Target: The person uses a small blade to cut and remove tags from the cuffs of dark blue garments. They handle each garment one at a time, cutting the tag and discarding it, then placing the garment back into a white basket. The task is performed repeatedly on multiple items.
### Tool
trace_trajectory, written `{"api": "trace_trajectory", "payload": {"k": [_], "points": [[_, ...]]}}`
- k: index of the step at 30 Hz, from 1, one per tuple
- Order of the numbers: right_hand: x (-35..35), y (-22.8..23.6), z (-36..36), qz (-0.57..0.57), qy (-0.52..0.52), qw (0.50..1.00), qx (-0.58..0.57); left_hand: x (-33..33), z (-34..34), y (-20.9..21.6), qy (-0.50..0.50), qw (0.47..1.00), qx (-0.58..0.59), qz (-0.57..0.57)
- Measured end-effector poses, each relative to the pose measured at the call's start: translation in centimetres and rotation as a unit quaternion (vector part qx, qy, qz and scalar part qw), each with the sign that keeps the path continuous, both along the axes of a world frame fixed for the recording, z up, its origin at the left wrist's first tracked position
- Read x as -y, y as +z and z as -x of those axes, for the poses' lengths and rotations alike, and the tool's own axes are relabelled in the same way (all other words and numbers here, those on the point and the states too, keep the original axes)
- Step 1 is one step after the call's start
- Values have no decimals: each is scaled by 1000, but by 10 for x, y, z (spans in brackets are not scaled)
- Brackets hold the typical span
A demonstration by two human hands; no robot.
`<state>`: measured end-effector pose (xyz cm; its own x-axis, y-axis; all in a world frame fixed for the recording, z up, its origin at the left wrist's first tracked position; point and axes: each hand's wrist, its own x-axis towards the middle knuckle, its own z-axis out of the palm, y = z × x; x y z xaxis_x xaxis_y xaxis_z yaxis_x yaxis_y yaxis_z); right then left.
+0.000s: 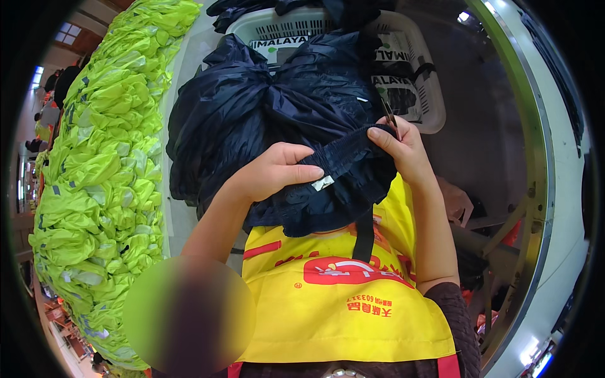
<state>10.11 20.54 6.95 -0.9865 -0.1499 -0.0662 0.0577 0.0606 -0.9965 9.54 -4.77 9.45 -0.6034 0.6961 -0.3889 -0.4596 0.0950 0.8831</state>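
Across my front lies a dark navy garment of thin shiny cloth, bunched and wrinkled, which looks like trousers. Its gathered elastic waistband is stretched between my two hands. My left hand pinches the band, thumb on top, beside a small white label. Further right, my right hand grips the other end of the band. A slim pair of metal thread snips sticks up from that same hand, blades pointing away from me. The fingertips under the cloth are hidden.
Behind the garment stands a white plastic basket with printed packages and dark cloth. A long heap of lime-yellow garments fills the left side. I wear a yellow apron. To the right runs a metal table edge.
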Motion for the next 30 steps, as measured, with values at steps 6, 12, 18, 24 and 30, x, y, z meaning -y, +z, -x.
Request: {"api": "trace_trajectory", "payload": {"k": [6,12,18,24,30], "points": [[5,13,4,-119,0,992,-50,-11,11,-5,-79,997,25,-8],[14,16,28,-98,-44,994,-23,-26,6,1,-160,961,-220,51],[11,-14,35,17,-34,998,52,-19,7,19,-102,882,-450,101],[7,6,30,-1,-85,996,-33,-18,15,14,-91,904,-415,52],[10,7,34,-47,-119,986,-104,-22,9,-9,-132,975,-170,55]]}}
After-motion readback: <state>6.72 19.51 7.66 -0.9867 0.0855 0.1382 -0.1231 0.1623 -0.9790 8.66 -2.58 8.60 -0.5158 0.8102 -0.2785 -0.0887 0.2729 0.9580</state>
